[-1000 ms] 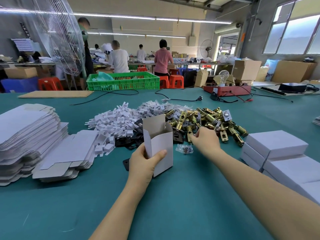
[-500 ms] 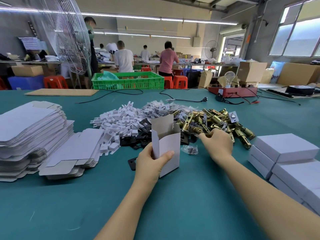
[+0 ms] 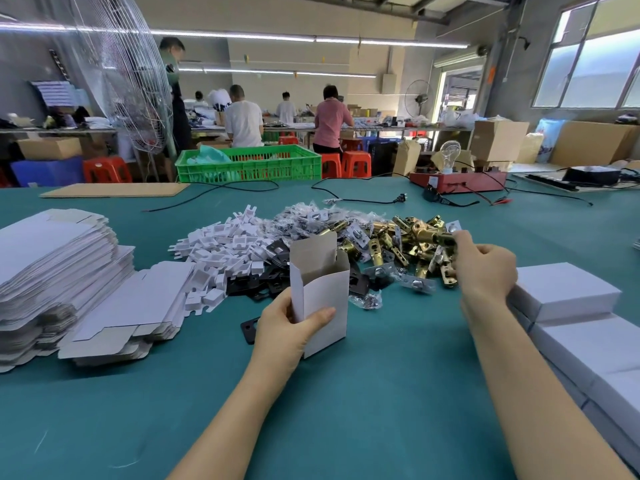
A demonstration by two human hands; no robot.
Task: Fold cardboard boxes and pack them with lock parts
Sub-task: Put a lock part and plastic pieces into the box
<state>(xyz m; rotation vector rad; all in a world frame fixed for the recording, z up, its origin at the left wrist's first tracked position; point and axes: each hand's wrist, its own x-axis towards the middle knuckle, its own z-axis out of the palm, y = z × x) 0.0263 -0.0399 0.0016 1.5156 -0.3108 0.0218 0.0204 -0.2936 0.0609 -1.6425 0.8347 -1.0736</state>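
Now the right hand (image 3: 483,268) has shifted from the near edge of the heap of brass-coloured metal latch parts (image 3: 408,244) to its far right side, and its fingers (image 3: 462,239) are closed round one brass latch (image 3: 438,237), apparently lifted at the top of the pile. A second ago that hand was only rummaging low in the heap, so the picking step looks finished and the loading step seems next.

The left hand (image 3: 294,323) keeps the small white folded cardboard box (image 3: 322,292) upright on the teal bench (image 3: 381,393), thumb across its front face and the other fingers behind; the top flap stands open towards the heap. The box has barely moved, so its mouth is ready to receive the part.

Flat white box blanks (image 3: 52,271) sit stacked at the left, closed white boxes (image 3: 568,292) at the right, and white plastic pieces (image 3: 228,247) lie beside the latches.
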